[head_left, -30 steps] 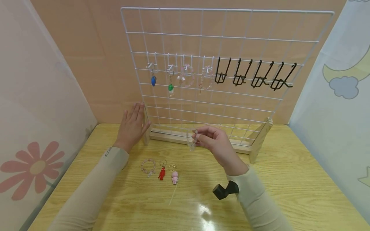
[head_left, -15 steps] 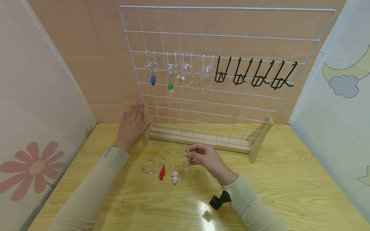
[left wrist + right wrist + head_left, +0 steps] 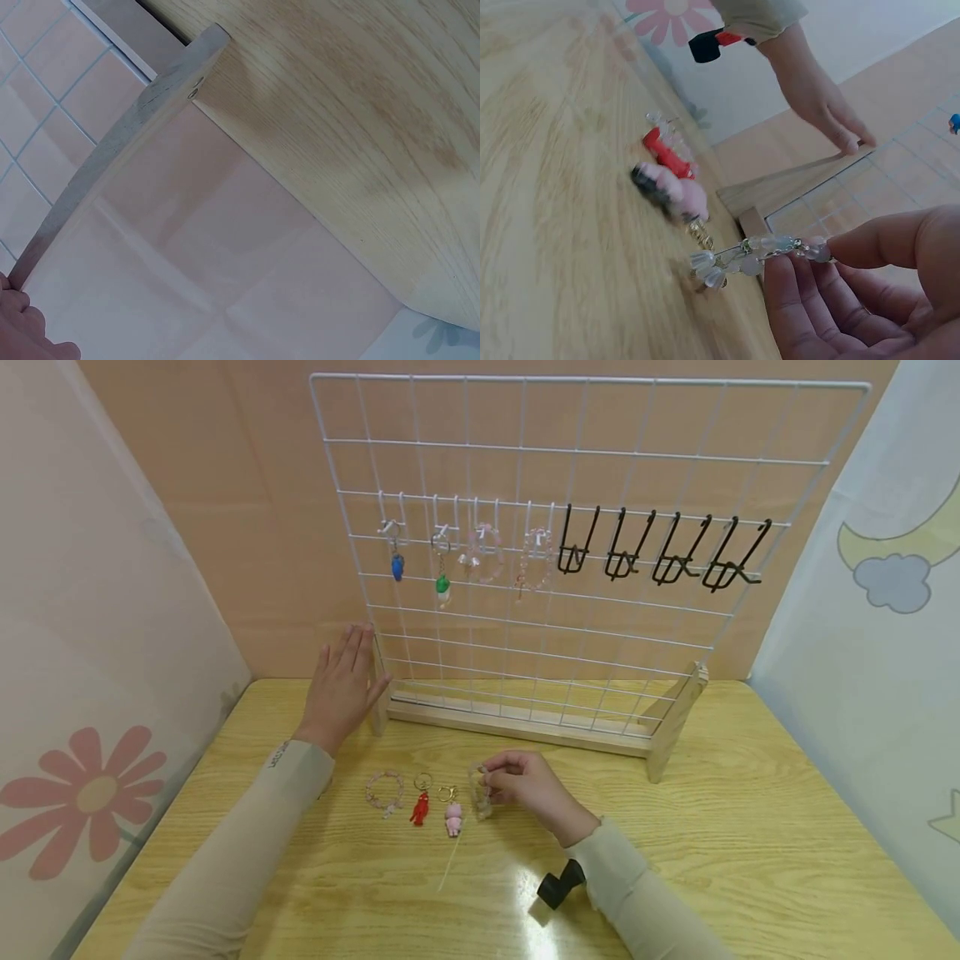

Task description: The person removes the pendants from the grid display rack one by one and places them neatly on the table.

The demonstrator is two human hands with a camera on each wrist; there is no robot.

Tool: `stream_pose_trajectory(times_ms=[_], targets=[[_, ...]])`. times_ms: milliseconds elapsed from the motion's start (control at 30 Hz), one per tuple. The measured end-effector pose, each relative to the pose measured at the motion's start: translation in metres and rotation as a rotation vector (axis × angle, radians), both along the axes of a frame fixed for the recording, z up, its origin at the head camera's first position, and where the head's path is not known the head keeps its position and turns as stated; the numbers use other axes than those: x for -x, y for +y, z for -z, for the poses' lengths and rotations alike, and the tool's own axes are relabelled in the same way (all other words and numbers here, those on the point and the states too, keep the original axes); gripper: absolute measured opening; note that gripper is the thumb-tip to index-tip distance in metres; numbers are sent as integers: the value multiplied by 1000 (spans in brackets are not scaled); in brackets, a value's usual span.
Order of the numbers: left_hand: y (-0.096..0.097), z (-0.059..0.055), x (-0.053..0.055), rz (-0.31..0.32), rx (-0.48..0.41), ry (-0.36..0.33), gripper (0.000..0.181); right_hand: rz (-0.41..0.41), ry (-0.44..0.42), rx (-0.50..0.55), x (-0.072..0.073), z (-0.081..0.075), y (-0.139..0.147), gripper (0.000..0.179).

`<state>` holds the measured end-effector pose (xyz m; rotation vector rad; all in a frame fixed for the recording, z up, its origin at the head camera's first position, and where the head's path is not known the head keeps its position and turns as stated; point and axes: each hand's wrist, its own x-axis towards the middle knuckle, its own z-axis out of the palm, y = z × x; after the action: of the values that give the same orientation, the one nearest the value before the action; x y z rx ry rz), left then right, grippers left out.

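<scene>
Since the earlier frames, the right hand point(image 3: 528, 789) and the clear bracelet point(image 3: 761, 244) it holds have come down from before the wire rack point(image 3: 588, 379) to low over the tabletop point(image 3: 637, 860); the left hand point(image 3: 341, 693) shows no evident shift. Directions are taken in the head view, far edge at 12 o'clock. The right hand, the nearer of the two, pinches the clear bracelet between thumb and fingers; the loop hangs from them toward 6 o'clock, its long axis roughly 12 to 6. Contact between its lowest beads and the tabletop cannot be confirmed. Just beside it at 8 o'clock lies the pink figure keychain point(image 3: 453, 818), the closest obstruction; farther round at 9 o'clock are the red figure keychain point(image 3: 421, 810) and the pink bracelet point(image 3: 385, 777). A thin clear strand point(image 3: 450, 864) extends at 7 o'clock. At 10 o'clock from the clear bracelet, the left hand rests against the wooden upright point(image 3: 116, 150), fingers straight, thumb spread. The rack's wooden base point(image 3: 517, 722) crosses at 12 o'clock; the nearest black hook point(image 3: 573, 560) hangs at 1 o'clock, the blue charm point(image 3: 397, 567) at 11.
</scene>
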<state>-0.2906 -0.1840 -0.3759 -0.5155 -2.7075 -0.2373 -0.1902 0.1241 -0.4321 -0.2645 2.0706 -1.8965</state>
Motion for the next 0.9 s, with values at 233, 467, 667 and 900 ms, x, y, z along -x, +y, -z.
stream_pose_trajectory(times_ms=[233,467,667,900], targets=[[1,-1,-1,-1,-13,-20,81,21,3,-21,3,9,5,26],[2,-2,-1,1,-8,2,80,67,-1,-73,5,15,6,23],[2,-1,-1,2,-6,23,81,70,46,-176,6,19,6,17],[2,0,-1,0,2,23,81,86,236,-449,3,16,5,10]])
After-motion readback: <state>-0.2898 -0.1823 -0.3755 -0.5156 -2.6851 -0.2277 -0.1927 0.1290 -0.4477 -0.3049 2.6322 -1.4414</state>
